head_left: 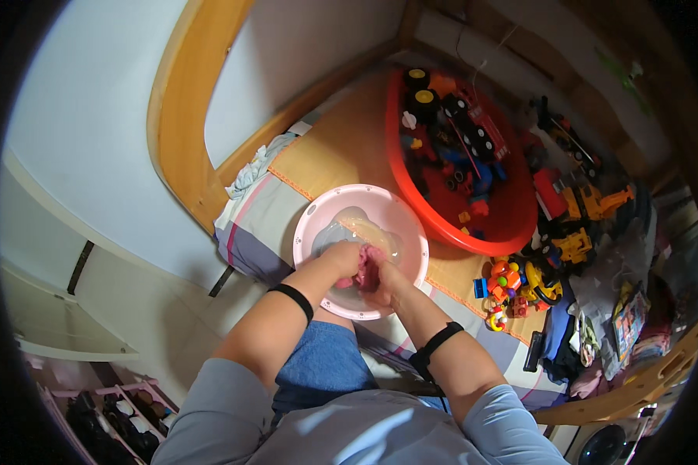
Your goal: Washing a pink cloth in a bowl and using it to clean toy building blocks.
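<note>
A pale pink basin (306,225) with water in it stands on the bed mat, close in front of me. Over the basin, both hands are closed around a wet-looking pink cloth (371,257), bunched between them. My left hand (344,259) grips it from the left, its fingers curled inward. On the other side my right hand (381,285) wraps the cloth's right part, slightly lower. Fingers and cloth partly hide each other, and how the cloth is folded cannot be made out.
A large red tub (411,203) of toys stands behind and right of the basin. Toy vehicles (574,245) and small colourful toys (506,277) lie beside it. Clothes (562,341) are piled at the right. A wooden bed frame (180,147) rises at the left.
</note>
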Demonstrator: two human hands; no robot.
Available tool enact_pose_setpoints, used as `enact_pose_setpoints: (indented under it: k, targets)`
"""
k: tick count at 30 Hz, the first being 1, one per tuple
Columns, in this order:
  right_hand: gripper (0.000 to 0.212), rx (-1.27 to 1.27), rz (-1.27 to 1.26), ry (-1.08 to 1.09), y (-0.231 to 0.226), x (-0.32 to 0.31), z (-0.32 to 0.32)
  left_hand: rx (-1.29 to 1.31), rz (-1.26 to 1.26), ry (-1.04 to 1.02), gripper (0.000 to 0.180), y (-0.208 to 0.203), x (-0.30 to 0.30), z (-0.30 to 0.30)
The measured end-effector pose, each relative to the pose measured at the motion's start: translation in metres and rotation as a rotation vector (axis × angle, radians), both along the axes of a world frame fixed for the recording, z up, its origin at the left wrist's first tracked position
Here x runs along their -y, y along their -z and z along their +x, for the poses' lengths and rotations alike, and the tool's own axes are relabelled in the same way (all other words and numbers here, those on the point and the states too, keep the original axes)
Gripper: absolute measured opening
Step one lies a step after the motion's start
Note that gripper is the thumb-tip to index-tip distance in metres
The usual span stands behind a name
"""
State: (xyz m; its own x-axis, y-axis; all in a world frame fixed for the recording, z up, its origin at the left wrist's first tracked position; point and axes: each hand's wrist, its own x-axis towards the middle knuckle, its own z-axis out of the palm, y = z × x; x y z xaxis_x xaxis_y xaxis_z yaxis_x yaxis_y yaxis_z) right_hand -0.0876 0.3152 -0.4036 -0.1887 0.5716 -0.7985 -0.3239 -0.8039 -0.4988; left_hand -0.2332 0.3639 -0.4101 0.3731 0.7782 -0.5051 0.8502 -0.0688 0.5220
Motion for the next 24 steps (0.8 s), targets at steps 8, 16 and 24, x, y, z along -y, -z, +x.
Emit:
enact_pose_setpoints:
  k: [8,16,24]
  targets:
    - [0.048,-0.483,0.096,0.096,0.025,-0.03,0.048,0.63,0.381,0.008,0.04,-0.07,0.014,0.014]
    - [0.042,-0.617,0.313,0.339,-0.04,-0.018,-0.002,0.529,0.566,-0.426,0.038,-0.078,0.048,0.054]
    - [0.04,-0.421,0.17,0.344,0.015,-0.029,0.011,0.347,0.558,-0.558,0.034,-0.055,0.041,0.061]
